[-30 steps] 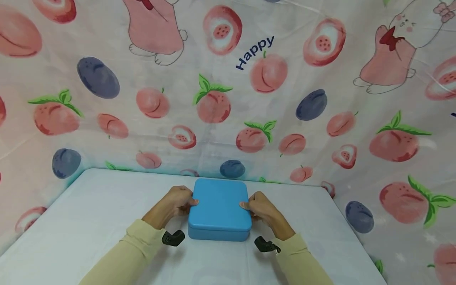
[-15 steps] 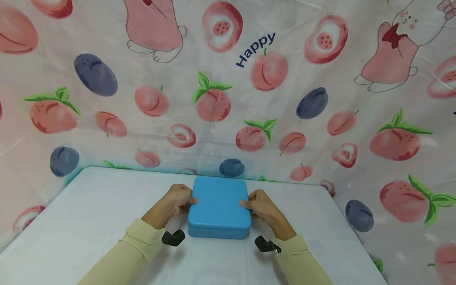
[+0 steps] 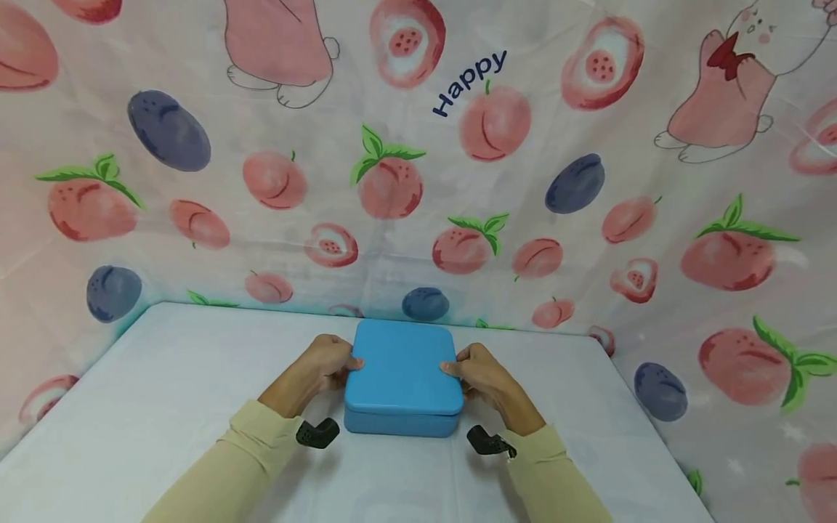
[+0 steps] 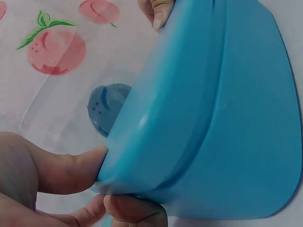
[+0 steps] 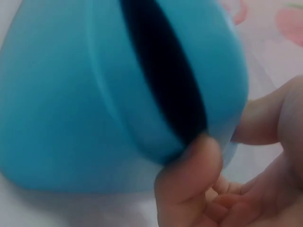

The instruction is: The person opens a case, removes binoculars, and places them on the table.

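Observation:
A blue box [image 3: 402, 425] with rounded corners stands on the white table, its matching lid [image 3: 402, 367] on top. My left hand [image 3: 323, 361] grips the lid's left edge, thumb on top and curled fingers below the rim. On the opposite side, my right hand [image 3: 482, 370] pinches the lid's right edge the same way. A dark gap [image 5: 163, 71] shows between lid and base in the right wrist view, so that side is raised. Along the left side, lid and base [image 4: 255, 118] look close together. The box's inside is too dark to make out.
The white table [image 3: 196, 349] reaches back to a hanging cloth [image 3: 405, 167] printed with peaches, plums and rabbits. Cream sleeves cover both forearms, and a black device [image 3: 317, 434] sits by the left wrist, another black device [image 3: 487, 441] by the right.
The lid's right side has come up slightly from the base, and the seam at the front right has widened. Both hands keep their hold. The head view has tilted down a little.

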`<state>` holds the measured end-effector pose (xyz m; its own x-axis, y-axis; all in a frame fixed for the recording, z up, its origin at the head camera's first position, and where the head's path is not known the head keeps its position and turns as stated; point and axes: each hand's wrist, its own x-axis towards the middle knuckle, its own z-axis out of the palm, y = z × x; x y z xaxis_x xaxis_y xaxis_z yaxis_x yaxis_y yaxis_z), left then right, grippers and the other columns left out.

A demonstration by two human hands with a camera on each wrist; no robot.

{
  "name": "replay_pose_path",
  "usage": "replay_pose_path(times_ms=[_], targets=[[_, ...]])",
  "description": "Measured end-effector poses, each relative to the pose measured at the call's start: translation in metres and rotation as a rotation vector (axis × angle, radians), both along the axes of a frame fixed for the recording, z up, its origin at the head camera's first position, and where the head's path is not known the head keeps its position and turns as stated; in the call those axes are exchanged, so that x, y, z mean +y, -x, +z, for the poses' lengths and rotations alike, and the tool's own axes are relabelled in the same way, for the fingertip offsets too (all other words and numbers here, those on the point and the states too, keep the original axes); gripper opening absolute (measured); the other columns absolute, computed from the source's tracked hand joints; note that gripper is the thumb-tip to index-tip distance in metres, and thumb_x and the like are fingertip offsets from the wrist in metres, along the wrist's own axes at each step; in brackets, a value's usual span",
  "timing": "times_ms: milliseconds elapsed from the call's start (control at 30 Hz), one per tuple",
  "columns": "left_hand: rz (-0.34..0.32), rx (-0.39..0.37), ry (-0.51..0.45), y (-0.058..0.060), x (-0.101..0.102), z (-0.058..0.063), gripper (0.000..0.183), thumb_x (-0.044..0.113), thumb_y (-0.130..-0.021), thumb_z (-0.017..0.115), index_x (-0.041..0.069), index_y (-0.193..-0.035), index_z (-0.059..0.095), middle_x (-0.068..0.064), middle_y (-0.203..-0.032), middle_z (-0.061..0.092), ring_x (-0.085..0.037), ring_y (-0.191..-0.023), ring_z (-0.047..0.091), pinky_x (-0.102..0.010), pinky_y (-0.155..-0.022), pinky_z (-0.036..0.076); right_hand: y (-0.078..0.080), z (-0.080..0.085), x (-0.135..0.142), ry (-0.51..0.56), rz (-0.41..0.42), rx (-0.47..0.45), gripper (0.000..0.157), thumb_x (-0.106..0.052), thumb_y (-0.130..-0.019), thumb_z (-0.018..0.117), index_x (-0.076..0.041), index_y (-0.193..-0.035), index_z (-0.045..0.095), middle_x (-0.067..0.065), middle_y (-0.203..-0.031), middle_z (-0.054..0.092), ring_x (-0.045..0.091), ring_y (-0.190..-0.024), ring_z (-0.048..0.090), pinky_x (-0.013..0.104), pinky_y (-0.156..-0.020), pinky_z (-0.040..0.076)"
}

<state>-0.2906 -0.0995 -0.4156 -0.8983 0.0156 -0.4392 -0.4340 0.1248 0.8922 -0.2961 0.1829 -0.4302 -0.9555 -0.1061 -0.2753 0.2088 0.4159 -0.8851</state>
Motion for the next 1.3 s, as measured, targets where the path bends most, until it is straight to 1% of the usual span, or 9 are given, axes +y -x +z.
replay_pose_path(times_ms=[133, 200, 300, 367, 467, 667, 967, 1133, 1300], targets=[[0.0, 0.024, -0.015, 0.001, -0.004, 0.004, 0.044, -0.002, -0.098, 0.064, -0.006, -0.139, 0.048, -0.021, -0.125, 0.052, -0.023, -0.086, 0.053, -0.029, -0.067, 0.05, 0.0, 0.007, -0.003, -0.013, 0.001, 0.03, 0.043, -0.017, -0.1, 0.07, 0.005, -0.129, 0.046, 0.012, -0.088, 0.056, 0.021, -0.061, 0.05, 0.033, -0.054, 0.048], [0.004, 0.029, -0.019, 0.003, -0.007, 0.006, 0.043, -0.001, -0.098, 0.065, -0.004, -0.137, 0.049, -0.02, -0.122, 0.053, -0.022, -0.085, 0.053, -0.029, -0.066, 0.05, 0.001, 0.009, -0.004, -0.014, 0.007, 0.044, 0.045, -0.018, -0.1, 0.07, 0.005, -0.131, 0.047, 0.011, -0.086, 0.056, 0.02, -0.061, 0.05, 0.032, -0.054, 0.048], [0.002, 0.032, -0.023, 0.004, -0.01, 0.008, 0.042, 0.001, -0.098, 0.066, -0.004, -0.136, 0.05, -0.019, -0.12, 0.055, -0.022, -0.084, 0.056, -0.028, -0.066, 0.051, 0.001, 0.013, -0.005, -0.001, 0.013, 0.06, 0.047, -0.017, -0.1, 0.07, 0.004, -0.135, 0.048, 0.011, -0.088, 0.057, 0.02, -0.062, 0.051, 0.033, -0.054, 0.048], [0.001, 0.029, -0.029, 0.003, -0.013, 0.009, 0.042, 0.002, -0.098, 0.067, -0.004, -0.137, 0.05, -0.02, -0.122, 0.056, -0.022, -0.084, 0.058, -0.027, -0.066, 0.052, 0.0, 0.015, -0.006, 0.005, 0.011, 0.067, 0.047, -0.018, -0.1, 0.071, 0.002, -0.137, 0.049, 0.011, -0.089, 0.058, 0.02, -0.062, 0.053, 0.032, -0.054, 0.049], [-0.007, 0.039, -0.058, 0.001, -0.019, 0.013, 0.048, 0.002, -0.099, 0.066, -0.005, -0.143, 0.047, -0.022, -0.13, 0.054, -0.023, -0.088, 0.06, -0.027, -0.069, 0.054, -0.001, 0.02, -0.008, 0.035, 0.004, 0.078, 0.047, -0.017, -0.099, 0.072, 0.0, -0.138, 0.051, 0.011, -0.088, 0.06, 0.02, -0.062, 0.054, 0.031, -0.053, 0.051], [-0.017, 0.058, -0.091, -0.008, -0.031, 0.018, 0.055, 0.002, -0.098, 0.067, -0.007, -0.148, 0.045, -0.025, -0.135, 0.055, -0.021, -0.089, 0.064, -0.027, -0.071, 0.056, -0.008, 0.027, -0.015, 0.105, 0.025, 0.041, 0.046, -0.018, -0.099, 0.072, -0.001, -0.137, 0.052, 0.007, -0.083, 0.061, 0.018, -0.059, 0.056, 0.03, -0.053, 0.054], [-0.028, 0.091, -0.088, -0.024, -0.049, 0.03, 0.055, 0.004, -0.098, 0.068, -0.006, -0.147, 0.045, -0.025, -0.132, 0.056, -0.023, -0.089, 0.066, -0.03, -0.073, 0.058, -0.017, 0.036, -0.029, 0.152, 0.025, 0.037, 0.047, -0.019, -0.098, 0.074, -0.004, -0.137, 0.052, 0.004, -0.078, 0.055, 0.018, -0.056, 0.053, 0.028, -0.053, 0.053], [-0.029, 0.108, -0.094, -0.03, -0.057, 0.034, 0.056, 0.005, -0.098, 0.07, -0.004, -0.147, 0.045, -0.024, -0.129, 0.058, -0.022, -0.087, 0.069, -0.031, -0.074, 0.06, -0.023, 0.04, -0.034, 0.158, 0.013, 0.042, 0.049, -0.019, -0.098, 0.074, -0.005, -0.14, 0.053, 0.006, -0.081, 0.059, 0.018, -0.059, 0.059, 0.029, -0.054, 0.057], [-0.041, 0.123, -0.09, -0.037, -0.064, 0.041, 0.058, 0.007, -0.098, 0.07, -0.004, -0.148, 0.044, -0.025, -0.132, 0.057, -0.021, -0.088, 0.069, -0.031, -0.075, 0.059, -0.029, 0.045, -0.037, 0.17, 0.006, 0.056, 0.05, -0.015, -0.098, 0.073, -0.003, -0.143, 0.055, 0.006, -0.083, 0.065, 0.016, -0.062, 0.064, 0.029, -0.056, 0.06]])
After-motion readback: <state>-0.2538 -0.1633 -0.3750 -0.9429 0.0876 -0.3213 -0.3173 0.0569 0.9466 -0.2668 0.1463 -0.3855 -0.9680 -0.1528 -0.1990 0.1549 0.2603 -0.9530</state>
